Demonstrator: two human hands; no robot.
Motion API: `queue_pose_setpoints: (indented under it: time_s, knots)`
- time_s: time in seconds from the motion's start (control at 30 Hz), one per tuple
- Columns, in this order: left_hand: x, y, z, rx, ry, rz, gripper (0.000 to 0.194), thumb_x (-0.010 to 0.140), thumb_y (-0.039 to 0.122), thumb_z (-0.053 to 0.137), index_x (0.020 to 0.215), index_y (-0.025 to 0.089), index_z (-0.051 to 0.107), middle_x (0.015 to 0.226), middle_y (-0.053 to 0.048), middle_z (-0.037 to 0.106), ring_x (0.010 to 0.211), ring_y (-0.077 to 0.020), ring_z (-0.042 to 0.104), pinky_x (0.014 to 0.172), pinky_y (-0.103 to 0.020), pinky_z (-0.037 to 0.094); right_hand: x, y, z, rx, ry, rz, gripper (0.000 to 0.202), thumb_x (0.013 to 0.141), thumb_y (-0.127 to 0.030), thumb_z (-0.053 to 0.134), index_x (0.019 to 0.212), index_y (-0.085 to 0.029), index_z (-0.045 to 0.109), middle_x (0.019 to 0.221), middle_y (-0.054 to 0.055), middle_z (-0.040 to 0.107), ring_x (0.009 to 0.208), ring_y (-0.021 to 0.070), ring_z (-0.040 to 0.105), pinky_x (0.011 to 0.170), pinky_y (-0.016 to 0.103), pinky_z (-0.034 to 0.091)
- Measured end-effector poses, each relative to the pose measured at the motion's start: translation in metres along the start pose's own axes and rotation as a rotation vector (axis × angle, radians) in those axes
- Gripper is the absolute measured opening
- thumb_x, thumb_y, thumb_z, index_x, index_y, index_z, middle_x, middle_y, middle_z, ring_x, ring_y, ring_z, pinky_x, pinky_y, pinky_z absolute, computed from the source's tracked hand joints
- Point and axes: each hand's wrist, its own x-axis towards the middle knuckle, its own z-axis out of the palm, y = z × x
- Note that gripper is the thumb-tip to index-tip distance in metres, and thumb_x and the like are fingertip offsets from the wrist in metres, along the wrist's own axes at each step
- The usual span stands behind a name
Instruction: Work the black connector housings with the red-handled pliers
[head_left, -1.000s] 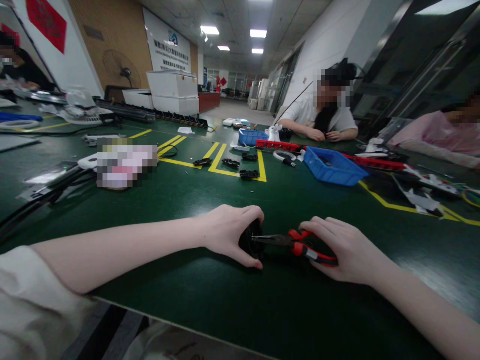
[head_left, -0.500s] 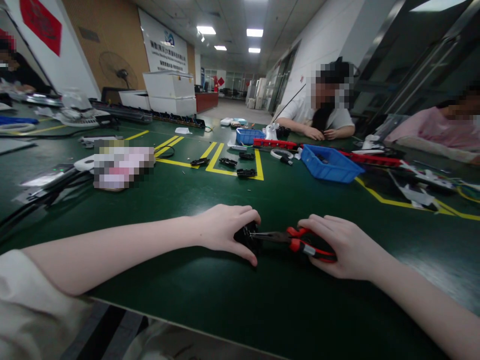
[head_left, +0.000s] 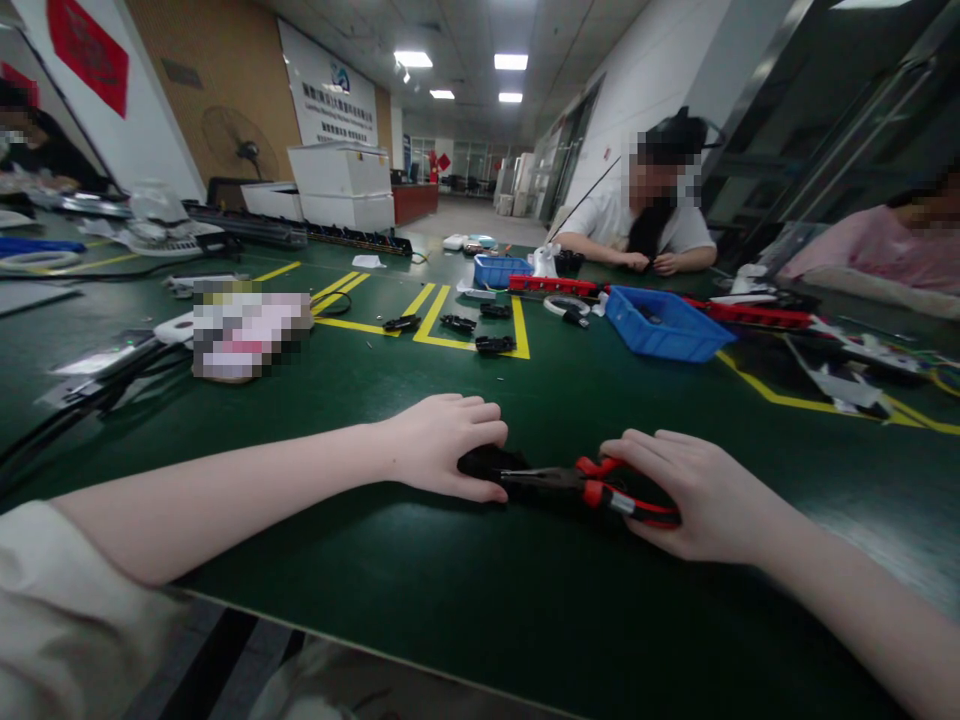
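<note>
My left hand (head_left: 451,447) grips a small black part (head_left: 484,463) between thumb and fingers, low over the green table (head_left: 420,590). Its exact kind is hard to make out, since the fingers cover much of it. From the right, my right hand (head_left: 694,495) holds red-and-black long-nose pliers (head_left: 592,485) by the handles. The pliers' slim jaws point left, and their tips are at the black part, close to my left thumb. Whether the jaws pinch anything is too small to tell.
Several black parts (head_left: 495,344) lie beyond my hands by yellow tape lines. A blue bin (head_left: 666,325) stands to their right, with a smaller blue bin (head_left: 502,270) farther back. Leftward are a pink blurred object (head_left: 251,335) and black cables (head_left: 112,390). A person (head_left: 656,210) sits across the table.
My left hand has shifted slightly left and away from me, its thumb and fingers closer together, and the black part has turned. The pliers have barely moved.
</note>
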Motion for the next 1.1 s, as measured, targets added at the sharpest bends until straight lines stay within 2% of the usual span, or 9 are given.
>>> queue_pose_setpoints:
  time_s: [0.1, 0.33, 0.63, 0.8, 0.97, 1.1]
  knots:
    - [0.001, 0.001, -0.002, 0.042, -0.020, 0.024, 0.046, 0.093, 0.064, 0.062, 0.101, 0.019, 0.064, 0.097, -0.005, 0.066, 0.085, -0.0197, 0.063, 0.073, -0.031, 0.044, 0.000, -0.001, -0.001, -0.009, 0.008, -0.010, 0.041, 0.078, -0.029, 0.065, 0.118, -0.019, 0.061, 0.097, 0.009, 0.073, 0.068, 0.0188, 0.065, 0.064, 0.033, 0.049]
    - [0.005, 0.003, -0.005, -0.022, -0.128, -0.055, 0.042, 0.094, 0.060, 0.061, 0.091, 0.019, 0.061, 0.087, -0.002, 0.065, 0.071, -0.0154, 0.059, 0.058, -0.027, 0.036, 0.003, -0.003, 0.000, 0.055, -0.034, 0.038, 0.038, 0.079, -0.029, 0.066, 0.115, -0.019, 0.062, 0.092, 0.007, 0.073, 0.067, 0.0189, 0.066, 0.062, 0.032, 0.050]
    - [0.005, 0.002, -0.004, -0.026, -0.097, -0.034, 0.040, 0.094, 0.059, 0.060, 0.089, 0.019, 0.062, 0.084, -0.001, 0.064, 0.069, -0.0149, 0.059, 0.058, -0.027, 0.037, 0.002, 0.001, -0.002, 0.023, -0.019, 0.014, 0.040, 0.077, -0.027, 0.066, 0.115, -0.019, 0.062, 0.094, 0.007, 0.073, 0.067, 0.0188, 0.066, 0.062, 0.033, 0.050]
    - [0.002, 0.005, -0.004, 0.099, -0.059, -0.017, 0.041, 0.094, 0.060, 0.059, 0.096, 0.019, 0.066, 0.086, -0.002, 0.069, 0.072, -0.0178, 0.064, 0.065, -0.031, 0.040, 0.000, 0.002, 0.000, 0.044, 0.017, 0.009, 0.043, 0.077, -0.026, 0.067, 0.119, -0.021, 0.061, 0.100, 0.008, 0.073, 0.076, 0.0203, 0.069, 0.066, 0.033, 0.053]
    - [0.000, 0.010, -0.003, 0.168, -0.051, -0.016, 0.047, 0.090, 0.066, 0.058, 0.095, 0.020, 0.066, 0.084, -0.002, 0.070, 0.074, -0.0190, 0.067, 0.065, -0.031, 0.038, -0.002, 0.007, -0.002, 0.032, 0.084, 0.000, 0.045, 0.079, -0.027, 0.066, 0.123, -0.022, 0.059, 0.107, 0.010, 0.072, 0.084, 0.0234, 0.071, 0.070, 0.036, 0.056]
    - [-0.002, 0.006, -0.004, 0.221, -0.053, -0.017, 0.056, 0.087, 0.075, 0.056, 0.093, 0.020, 0.066, 0.080, -0.001, 0.070, 0.071, -0.0185, 0.067, 0.065, -0.031, 0.037, -0.004, 0.011, -0.007, 0.030, 0.154, 0.033, 0.044, 0.080, -0.030, 0.067, 0.124, -0.025, 0.060, 0.107, 0.009, 0.072, 0.087, 0.0269, 0.070, 0.074, 0.042, 0.057]
